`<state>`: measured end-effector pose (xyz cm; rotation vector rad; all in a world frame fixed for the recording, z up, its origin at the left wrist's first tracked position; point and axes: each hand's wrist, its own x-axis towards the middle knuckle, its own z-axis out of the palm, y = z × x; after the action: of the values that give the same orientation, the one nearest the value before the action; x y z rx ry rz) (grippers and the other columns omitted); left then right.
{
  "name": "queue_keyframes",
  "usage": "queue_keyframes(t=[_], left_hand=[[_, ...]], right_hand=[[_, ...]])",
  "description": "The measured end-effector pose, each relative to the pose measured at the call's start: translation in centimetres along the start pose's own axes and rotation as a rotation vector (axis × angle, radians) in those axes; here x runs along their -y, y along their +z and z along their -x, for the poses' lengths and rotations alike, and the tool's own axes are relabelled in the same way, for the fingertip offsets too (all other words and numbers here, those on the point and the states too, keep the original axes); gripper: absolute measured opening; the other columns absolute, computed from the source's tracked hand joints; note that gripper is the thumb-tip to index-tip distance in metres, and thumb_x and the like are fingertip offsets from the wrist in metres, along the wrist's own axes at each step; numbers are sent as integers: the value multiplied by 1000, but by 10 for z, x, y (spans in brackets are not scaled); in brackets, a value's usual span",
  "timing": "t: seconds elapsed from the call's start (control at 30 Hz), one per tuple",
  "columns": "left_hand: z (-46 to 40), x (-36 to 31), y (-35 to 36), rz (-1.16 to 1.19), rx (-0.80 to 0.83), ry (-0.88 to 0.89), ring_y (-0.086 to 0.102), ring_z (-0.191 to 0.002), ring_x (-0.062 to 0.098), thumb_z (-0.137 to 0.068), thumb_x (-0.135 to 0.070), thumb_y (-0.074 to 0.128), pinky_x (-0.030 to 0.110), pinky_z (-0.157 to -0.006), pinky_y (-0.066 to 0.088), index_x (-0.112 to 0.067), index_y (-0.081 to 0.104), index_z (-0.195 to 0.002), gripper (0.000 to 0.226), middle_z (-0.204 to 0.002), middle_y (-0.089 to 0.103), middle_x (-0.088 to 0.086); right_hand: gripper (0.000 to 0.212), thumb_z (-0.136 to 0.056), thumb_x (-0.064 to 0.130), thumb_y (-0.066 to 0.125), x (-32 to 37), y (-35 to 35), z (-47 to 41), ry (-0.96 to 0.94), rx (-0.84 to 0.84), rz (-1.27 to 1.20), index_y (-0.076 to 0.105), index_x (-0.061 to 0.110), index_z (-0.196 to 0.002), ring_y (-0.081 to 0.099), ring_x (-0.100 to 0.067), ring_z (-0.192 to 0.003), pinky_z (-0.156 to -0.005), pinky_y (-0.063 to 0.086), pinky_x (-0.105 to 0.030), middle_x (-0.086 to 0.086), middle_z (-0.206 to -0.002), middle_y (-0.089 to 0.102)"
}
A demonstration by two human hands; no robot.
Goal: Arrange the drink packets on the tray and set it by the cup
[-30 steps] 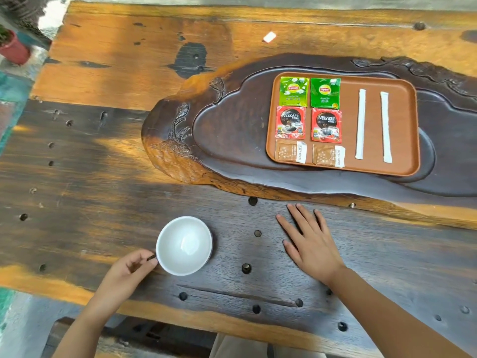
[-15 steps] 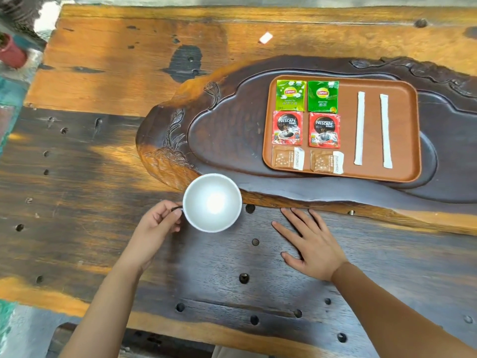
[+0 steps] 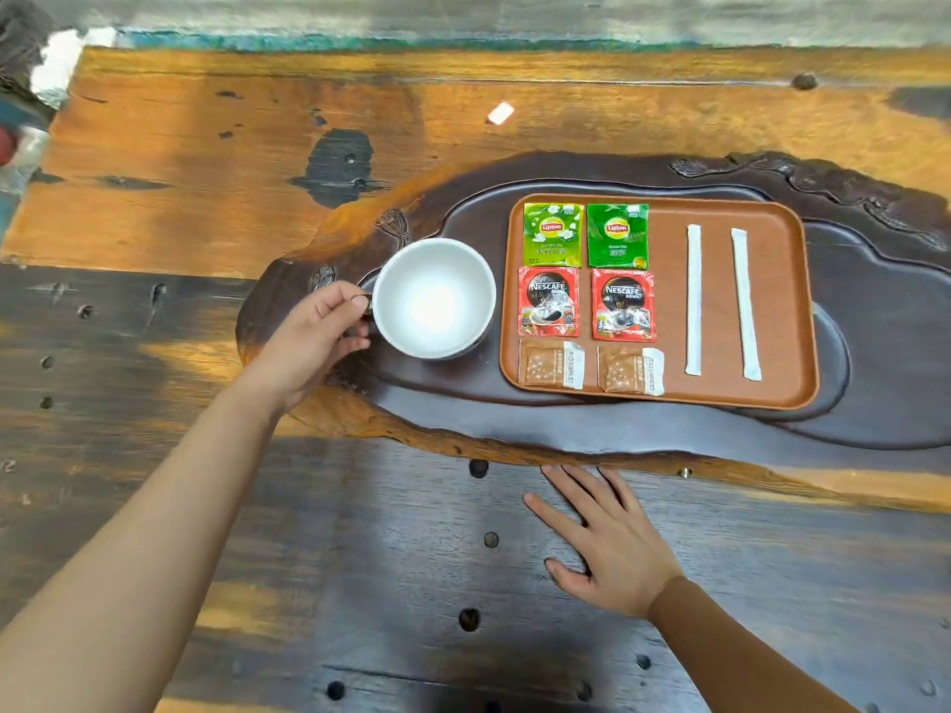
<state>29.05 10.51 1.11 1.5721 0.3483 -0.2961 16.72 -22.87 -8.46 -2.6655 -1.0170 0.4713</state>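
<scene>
The white ceramic cup point(image 3: 433, 298) is rigid, breakable and probably moderately heavy; its small side handle is the sensible hold. The left hand point(image 3: 314, 338) has its grip pinched on that handle, with the cup on the dark carved tea board point(image 3: 566, 429), just beside the brown tray point(image 3: 792, 311). The right hand point(image 3: 610, 545) lies flat and unclenched on the worktop point(image 3: 360, 584). The cup looks empty, glossy and round.

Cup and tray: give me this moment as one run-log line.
left hand: holding cup handle | cup: beside tray | packets: arranged | right hand: flat on table
</scene>
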Motion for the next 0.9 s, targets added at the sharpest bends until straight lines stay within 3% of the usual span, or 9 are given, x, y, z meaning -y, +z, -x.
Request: queue_keyframes(t=[0.17, 0.7, 0.8, 0.9], left_hand=[[-27, -2, 2, -52, 67, -3, 49, -65, 1, -96, -12, 41, 14, -66, 47, -19, 52, -78, 22, -72, 46, 0], [-53, -2, 2, -165, 47, -32, 51, -66, 1, -96, -15, 43, 12, -66, 49, -21, 54, -79, 21, -76, 49, -3], [-51, -4, 2, -188, 38, -31, 52, -69, 2, -96, -16, 45, 13, -65, 50, -22, 57, -86, 17, -80, 53, -3], [-51, -3, 3, -153, -1, -42, 57, -72, 6, -95, -18, 47, 16, -65, 53, -21, 57, -106, 15, -89, 58, -2]], right_hand=[[64, -80, 53, 48, 0, -1, 1, 3, 6, -3, 36, 31, -139, 29, -23, -133, -107, 20, -49, -5, -145, 42], [66, -79, 54, 49, -1, 0, 0, -2, 2, 31, 35, 31, -140, 29, -22, -132, -109, 17, -47, -5, -145, 42], [66, -79, 54, 49, 0, -2, 0, -1, 1, 43, 35, 31, -140, 29, -22, -132, -109, 16, -46, -5, -145, 42], [66, -79, 54, 49, -1, 0, 1, -21, -18, 62, 35, 31, -140, 29, -22, -132, -109, 16, -46, -5, -145, 42]])
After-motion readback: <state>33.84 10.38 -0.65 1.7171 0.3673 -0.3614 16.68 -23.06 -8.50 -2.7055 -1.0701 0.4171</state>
